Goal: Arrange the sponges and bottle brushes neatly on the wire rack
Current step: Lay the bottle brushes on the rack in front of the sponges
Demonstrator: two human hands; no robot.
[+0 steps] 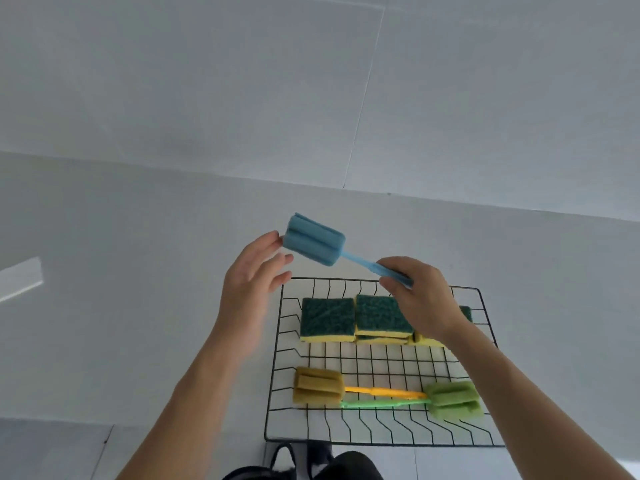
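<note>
Grey floor, rack point(277, 375) holding sponges point(327, 318) and two brushes — right hand point(420, 294) gripped blue brush point(313, 242) above it, open left hand point(251, 282) touching its head; next, presumably, laying it beside the others.

Thin black wire rack point(277, 375), matt. Sponges point(327, 318): rough green scouring tops over soft yellow foam. Blue brush point(313, 242): porous foam head, smooth plastic handle.

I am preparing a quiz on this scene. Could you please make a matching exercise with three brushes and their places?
Things:
1. blue foam bottle brush
2. yellow foam bottle brush
3. green foam bottle brush

Places:
A. head at the black wire rack's near right
B. held above the rack by the right hand
C. head at the rack's near left

Pairs: 1-B, 2-C, 3-A
</note>
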